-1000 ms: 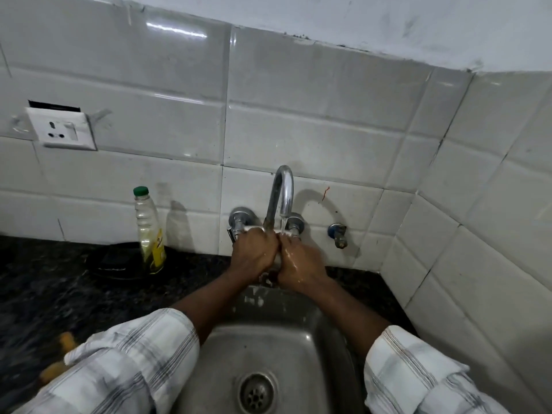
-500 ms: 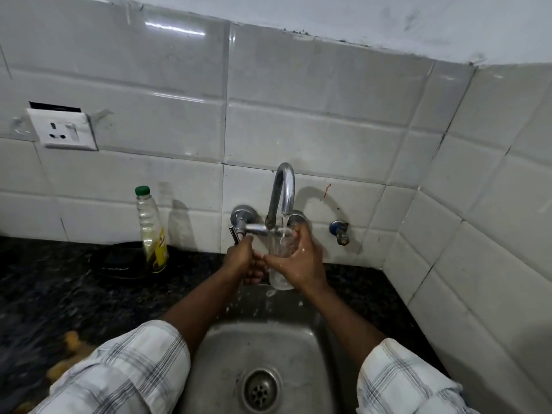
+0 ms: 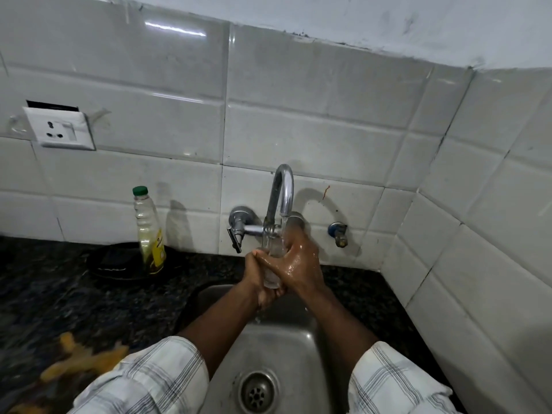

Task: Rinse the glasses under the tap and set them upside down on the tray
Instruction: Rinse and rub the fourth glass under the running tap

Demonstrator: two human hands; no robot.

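Grip: right hand (image 3: pixel 300 265) and left hand (image 3: pixel 256 283), both wet, clamped round one clear glass (image 3: pixel 272 277), upright beneath running tap (image 3: pixel 282 192), above steel sink (image 3: pixel 283 342).

Black dish (image 3: pixel 115 262), bottle (image 3: pixel 148 234) on counter (image 3: pixel 59 297)

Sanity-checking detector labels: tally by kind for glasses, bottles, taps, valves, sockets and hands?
glass: 1
bottle: 1
tap: 1
side valve: 1
wall socket: 1
left hand, right hand: 2
Total: 7
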